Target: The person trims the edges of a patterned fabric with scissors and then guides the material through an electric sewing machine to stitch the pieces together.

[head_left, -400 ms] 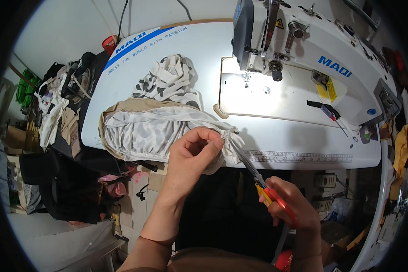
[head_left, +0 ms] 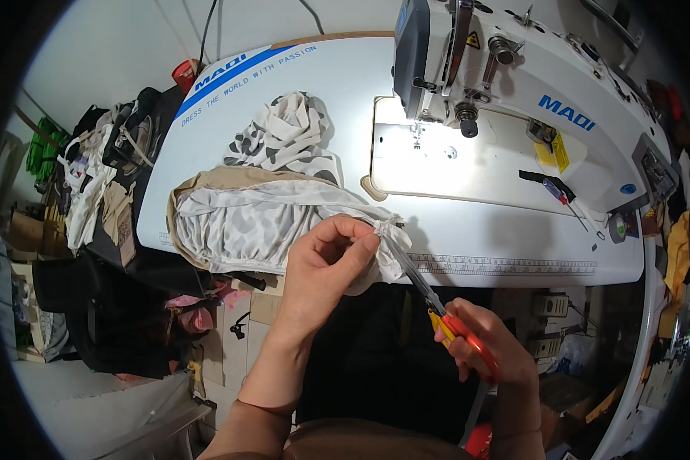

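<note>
A gathered white garment (head_left: pixel 238 222) with grey spots showing through and a beige edge lies along the near left of the sewing table. My left hand (head_left: pixel 330 253) pinches its bunched right end between thumb and forefinger. In my right hand (head_left: pixel 487 341) is a pair of scissors (head_left: pixel 461 333) with red and yellow handles, fingers wrapped through the loops. Their metal blades point up and left, tips against the frilled white fabric just right of my left fingertips. Whether the blades have fabric between them is hard to see.
A white sewing machine (head_left: pixel 529 84) fills the back right, its needle area brightly lit. Spotted cloth (head_left: pixel 284 134) lies behind the garment. A small screwdriver (head_left: pixel 557 193) rests near the machine base. Piled clothes (head_left: pixel 92 169) sit left of the table (head_left: pixel 506 238).
The scissors and my right hand have shifted slightly down and away from my left fingertips. My left hand and the garment stay in place.
</note>
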Motion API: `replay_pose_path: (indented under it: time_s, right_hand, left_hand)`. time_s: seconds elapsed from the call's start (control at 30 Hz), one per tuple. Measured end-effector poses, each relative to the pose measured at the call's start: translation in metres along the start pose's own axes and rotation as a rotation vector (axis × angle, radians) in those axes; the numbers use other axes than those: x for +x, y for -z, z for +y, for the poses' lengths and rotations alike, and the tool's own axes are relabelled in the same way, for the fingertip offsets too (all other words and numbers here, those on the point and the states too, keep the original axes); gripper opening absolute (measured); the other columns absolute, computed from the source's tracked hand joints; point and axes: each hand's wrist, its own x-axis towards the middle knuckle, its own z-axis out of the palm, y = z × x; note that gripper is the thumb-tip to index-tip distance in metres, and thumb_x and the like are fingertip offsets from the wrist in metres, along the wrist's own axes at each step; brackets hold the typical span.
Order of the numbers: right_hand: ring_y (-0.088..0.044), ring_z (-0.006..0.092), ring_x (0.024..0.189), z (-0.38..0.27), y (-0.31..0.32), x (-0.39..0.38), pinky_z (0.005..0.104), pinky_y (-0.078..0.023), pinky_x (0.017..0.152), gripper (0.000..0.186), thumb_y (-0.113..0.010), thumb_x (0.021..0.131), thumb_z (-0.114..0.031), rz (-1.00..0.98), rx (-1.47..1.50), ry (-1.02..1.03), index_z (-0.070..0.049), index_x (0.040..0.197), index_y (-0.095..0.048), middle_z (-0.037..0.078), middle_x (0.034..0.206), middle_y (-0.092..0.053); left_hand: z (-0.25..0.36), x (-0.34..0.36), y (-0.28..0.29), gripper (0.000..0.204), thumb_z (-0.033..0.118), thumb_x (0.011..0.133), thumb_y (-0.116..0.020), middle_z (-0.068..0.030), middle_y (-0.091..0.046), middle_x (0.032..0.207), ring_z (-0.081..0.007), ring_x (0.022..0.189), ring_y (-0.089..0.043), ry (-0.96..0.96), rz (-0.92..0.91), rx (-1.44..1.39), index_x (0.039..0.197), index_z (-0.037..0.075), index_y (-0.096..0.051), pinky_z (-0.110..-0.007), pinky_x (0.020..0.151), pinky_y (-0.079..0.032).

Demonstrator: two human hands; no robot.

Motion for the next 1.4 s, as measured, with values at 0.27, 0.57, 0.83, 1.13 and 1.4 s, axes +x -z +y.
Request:
replay_pose_path:
  time_s: [0.27, 0.57, 0.83, 1.13, 1.4]
  right_hand:
    - [-0.052, 0.0101, 0.053, 0.0, 0.0, 0.001, 0.0239, -0.046, 0.045, 0.034, -0.061, 0.083, -0.027, 0.009, 0.013, 0.01, 0.004, 0.096, -0.054, 0.008, 0.083, -0.057]
    - [-0.052, 0.0101, 0.051, 0.0, -0.001, 0.001, 0.0233, -0.045, 0.045, 0.034, -0.062, 0.082, -0.027, 0.009, 0.026, -0.002, 0.004, 0.095, -0.055, 0.008, 0.081, -0.057]
    - [-0.052, 0.0092, 0.049, 0.002, 0.001, 0.002, 0.0231, -0.045, 0.045, 0.04, -0.066, 0.086, -0.035, -0.014, 0.022, 0.019, 0.003, 0.096, -0.056, 0.003, 0.07, -0.053]
    - [-0.058, 0.0065, 0.057, 0.016, 0.006, 0.006, 0.022, -0.05, 0.047, 0.026, -0.071, 0.098, -0.025, -0.074, 0.11, 0.092, -0.004, 0.098, -0.056, 0.003, 0.08, -0.062]
    - [-0.051, 0.0061, 0.05, 0.013, 0.002, 0.005, 0.0213, -0.045, 0.045, 0.047, -0.076, 0.09, -0.043, -0.001, 0.091, 0.047, -0.001, 0.098, -0.058, 0.001, 0.073, -0.054]
  left_hand:
    - [-0.002, 0.0, 0.001, 0.007, 0.009, 0.098, -0.07, 0.0053, -0.062, 0.084, -0.0017, 0.074, -0.053, 0.008, -0.025, 0.011, 0.1, 0.002, -0.068, -0.018, 0.065, -0.041]
    - [-0.002, 0.0, 0.001, 0.008, 0.009, 0.098, -0.07, 0.005, -0.062, 0.083, -0.0015, 0.073, -0.052, -0.01, -0.02, 0.029, 0.1, 0.001, -0.067, -0.018, 0.064, -0.041]
    - [-0.006, 0.001, 0.0, 0.006, 0.007, 0.098, -0.07, 0.0047, -0.061, 0.083, -0.0012, 0.072, -0.052, -0.064, -0.001, 0.054, 0.098, 0.001, -0.066, -0.018, 0.063, -0.041]
    - [-0.008, 0.001, -0.001, 0.005, 0.004, 0.097, -0.069, 0.005, -0.061, 0.085, -0.0009, 0.072, -0.052, -0.062, 0.021, 0.047, 0.098, 0.001, -0.065, -0.017, 0.063, -0.042]
    - [-0.012, 0.005, -0.001, 0.006, 0.0, 0.091, -0.072, 0.0019, -0.064, 0.089, -0.0034, 0.073, -0.054, -0.231, 0.051, 0.256, 0.093, 0.0, -0.066, -0.019, 0.065, -0.044]
